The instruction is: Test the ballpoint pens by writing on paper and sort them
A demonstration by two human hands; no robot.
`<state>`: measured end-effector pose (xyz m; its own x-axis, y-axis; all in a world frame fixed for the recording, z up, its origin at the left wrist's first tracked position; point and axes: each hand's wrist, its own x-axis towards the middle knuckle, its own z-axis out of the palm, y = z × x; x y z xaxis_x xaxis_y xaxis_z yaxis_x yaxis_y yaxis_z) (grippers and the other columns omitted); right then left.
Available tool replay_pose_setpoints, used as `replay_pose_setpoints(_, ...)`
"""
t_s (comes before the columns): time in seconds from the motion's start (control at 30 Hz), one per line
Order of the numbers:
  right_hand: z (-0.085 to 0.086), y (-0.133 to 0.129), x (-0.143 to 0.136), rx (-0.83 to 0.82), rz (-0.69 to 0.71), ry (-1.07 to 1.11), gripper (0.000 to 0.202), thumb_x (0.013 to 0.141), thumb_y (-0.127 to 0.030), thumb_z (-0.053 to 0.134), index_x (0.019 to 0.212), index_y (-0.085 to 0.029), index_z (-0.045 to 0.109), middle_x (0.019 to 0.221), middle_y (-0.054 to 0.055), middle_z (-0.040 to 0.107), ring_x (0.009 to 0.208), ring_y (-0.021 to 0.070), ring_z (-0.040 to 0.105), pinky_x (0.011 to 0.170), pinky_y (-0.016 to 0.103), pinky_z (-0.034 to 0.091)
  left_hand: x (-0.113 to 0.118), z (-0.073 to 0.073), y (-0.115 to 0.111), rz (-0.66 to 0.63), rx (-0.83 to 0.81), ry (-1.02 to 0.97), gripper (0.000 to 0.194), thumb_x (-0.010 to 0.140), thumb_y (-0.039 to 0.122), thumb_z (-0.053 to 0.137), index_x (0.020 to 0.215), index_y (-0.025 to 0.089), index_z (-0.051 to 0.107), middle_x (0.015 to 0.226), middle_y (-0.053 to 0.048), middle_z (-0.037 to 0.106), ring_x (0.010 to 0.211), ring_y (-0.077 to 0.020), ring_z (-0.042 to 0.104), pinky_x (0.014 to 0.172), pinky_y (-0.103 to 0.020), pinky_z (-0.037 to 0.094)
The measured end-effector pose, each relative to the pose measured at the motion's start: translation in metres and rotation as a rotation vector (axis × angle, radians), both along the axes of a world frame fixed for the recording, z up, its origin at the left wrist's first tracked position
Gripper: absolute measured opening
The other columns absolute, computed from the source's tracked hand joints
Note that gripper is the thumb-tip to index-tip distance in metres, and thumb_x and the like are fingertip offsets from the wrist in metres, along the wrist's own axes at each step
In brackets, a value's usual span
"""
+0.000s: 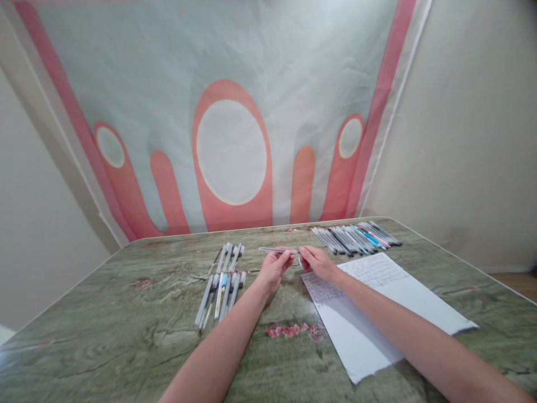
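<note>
At mid-frame, our left hand (273, 268) and right hand (319, 263) pinch a pen (271, 249) between fingers (287, 254); we best hold it level.

Two hands (274, 266) (318, 262), over twenty pens (371, 239), one sheet (356, 336), one table (126, 313).

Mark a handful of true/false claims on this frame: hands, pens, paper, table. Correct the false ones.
1. The left hand and right hand both hold a slim grey pen. True.
2. A long row of mostly grey pens lies beyond the white handwritten paper sheet. True.
3. The sheet lies under the left forearm. False: it lies under the right forearm.
4. The grey and white pens at left form one single row. False: they lie in two groups, one behind the other.
5. The round-cornered table top is plain white. False: it has greenish-brown wood grain.
</note>
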<state>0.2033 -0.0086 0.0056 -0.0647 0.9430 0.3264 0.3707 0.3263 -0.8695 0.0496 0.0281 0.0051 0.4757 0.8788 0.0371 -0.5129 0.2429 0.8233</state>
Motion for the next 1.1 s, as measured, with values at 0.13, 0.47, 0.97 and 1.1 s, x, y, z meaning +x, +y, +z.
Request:
replay_pose_setpoints(0.13,0.001,-0.001,-0.001,0.030,-0.020,0.004,0.039,0.084,-0.048,0.035,0.061,-0.018,0.046,0.052,-0.003,0.048,0.050,0.0093,0.044,0.053,0.022,0.037,0.000,0.001,0.000,0.029,0.006,0.015,0.028,0.062,0.026,0.070,0.082,0.013,0.056,0.077,-0.001,0.063,0.065,-0.0055,0.056,0.069,-0.019,0.044)
replay_pose_setpoints(0.47,0.001,0.006,0.009,0.089,0.005,0.079,0.035,0.086,-0.045,0.032,0.086,-0.017,0.053,0.061,-0.002,0.050,0.054,0.0106,0.048,0.054,0.023,0.040,0.004,0.009,-0.012,-0.122,-0.036,0.030,0.022,0.069,0.031,0.064,0.080,0.012,0.059,0.077,-0.003,0.062,0.063,-0.0047,0.055,0.063,-0.016,0.044)
replay_pose_setpoints(0.97,0.016,-0.002,0.017,0.359,0.000,-0.323,0.024,0.082,-0.036,0.044,0.094,-0.021,0.058,0.090,0.006,0.059,0.083,0.0179,0.053,0.075,0.030,0.041,0.007,0.025,-0.042,-0.508,0.244,0.323,0.040,0.073,0.051,0.051,0.082,0.013,0.056,0.082,-0.009,0.062,0.069,-0.0128,0.057,0.067,-0.026,0.042)
replay_pose_setpoints(1.1,0.011,0.001,0.021,0.343,-0.307,-0.210,0.024,0.081,-0.039,0.042,0.090,-0.020,0.053,0.080,0.005,0.057,0.070,0.0158,0.052,0.067,0.028,0.042,0.007,0.026,-0.055,-0.519,0.826,0.690,0.054,0.058,0.055,0.063,0.096,0.017,0.056,0.095,-0.008,0.058,0.087,-0.0198,0.052,0.076,-0.030,0.039)
